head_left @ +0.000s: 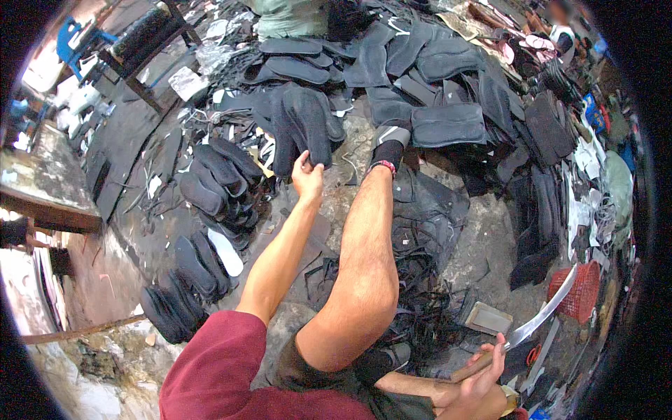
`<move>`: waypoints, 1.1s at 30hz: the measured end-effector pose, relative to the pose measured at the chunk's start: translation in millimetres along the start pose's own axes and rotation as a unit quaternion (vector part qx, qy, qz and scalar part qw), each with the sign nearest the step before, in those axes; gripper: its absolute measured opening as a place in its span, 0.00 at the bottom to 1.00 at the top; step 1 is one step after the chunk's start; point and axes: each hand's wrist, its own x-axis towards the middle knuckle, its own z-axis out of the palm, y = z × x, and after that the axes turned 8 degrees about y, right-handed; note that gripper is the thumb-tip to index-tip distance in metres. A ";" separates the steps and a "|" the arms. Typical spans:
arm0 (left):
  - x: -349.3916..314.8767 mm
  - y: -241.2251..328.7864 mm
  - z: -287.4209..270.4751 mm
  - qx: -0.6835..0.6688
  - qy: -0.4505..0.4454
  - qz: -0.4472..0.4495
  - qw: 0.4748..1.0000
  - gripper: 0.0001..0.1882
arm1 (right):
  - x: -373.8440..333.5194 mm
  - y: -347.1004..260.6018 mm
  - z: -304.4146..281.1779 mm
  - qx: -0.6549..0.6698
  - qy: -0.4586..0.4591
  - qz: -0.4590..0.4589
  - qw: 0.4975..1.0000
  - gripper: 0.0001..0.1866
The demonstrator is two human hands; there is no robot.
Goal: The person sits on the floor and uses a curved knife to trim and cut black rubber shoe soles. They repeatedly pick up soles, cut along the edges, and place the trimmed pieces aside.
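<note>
Reaching forward, my left hand (308, 178) is closed on the near end of a black shoe sole (319, 136), with thumb and fingers pinching its edge. More black soles (283, 140) lie against it on the heap. Low on the right, my right hand (483, 388) is wrapped around the wooden handle of a long curved knife (542, 318). Its shiny blade points up and away to the right, beside a red plastic basket (575, 292). Part of the handle is hidden by my fingers.
Stacks of soles (210, 178) line the left, with a white sole-shaped piece (225, 252) among them. Dark sheets (448, 124) pile up ahead. Black offcuts (420, 280) lie past my bent leg (367, 273). A pale rectangular block (489, 318) sits near the knife. A wooden bench (143, 49) stands far left.
</note>
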 end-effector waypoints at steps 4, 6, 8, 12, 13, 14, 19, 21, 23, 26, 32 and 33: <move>45.6 10.3 42.4 0.306 0.219 0.166 0.911 0.55 | 17.2 20.3 -3.2 -0.024 -0.006 -0.009 1.000 0.24; 65.1 23.7 56.0 0.414 0.210 0.110 0.879 0.61 | 14.2 19.8 8.2 -0.028 0.005 0.019 0.999 0.23; 76.4 30.8 68.4 0.477 0.159 0.019 0.864 0.65 | 17.8 25.7 7.1 -0.014 -0.004 0.020 1.000 0.22; 66.8 35.3 67.6 0.479 0.076 0.007 0.874 0.51 | 6.4 21.5 17.4 -0.013 0.000 0.010 1.000 0.22; 63.3 35.0 66.3 0.473 0.082 0.012 0.877 0.48 | 3.7 20.2 16.8 -0.008 -0.011 0.005 1.000 0.22; 77.4 29.2 57.2 0.463 0.091 0.021 0.881 0.48 | -1.0 18.5 22.0 -0.005 -0.024 -0.003 1.000 0.21; 90.1 21.8 66.5 0.397 0.076 -0.020 0.914 0.52 | -2.8 28.7 24.7 -0.025 -0.027 -0.003 0.999 0.21; 55.8 31.8 96.1 0.472 0.071 -0.024 0.878 0.50 | -2.7 31.0 13.8 -0.023 0.002 -0.006 1.000 0.21; 60.7 26.9 88.2 0.403 0.086 -0.028 0.911 0.49 | -4.4 32.4 14.4 -0.031 -0.001 -0.009 0.999 0.22; 74.3 20.9 59.2 0.208 0.038 -0.054 0.976 0.39 | -4.4 34.4 23.5 -0.034 -0.018 -0.019 0.999 0.22; -48.2 108.1 -20.7 -0.082 -0.182 -0.129 0.971 0.29 | -23.2 22.0 12.0 -0.024 -0.019 -0.056 0.998 0.22; -66.1 130.4 -47.1 -0.063 -0.199 -0.105 0.972 0.28 | -28.1 18.9 12.6 -0.017 -0.030 -0.055 0.998 0.22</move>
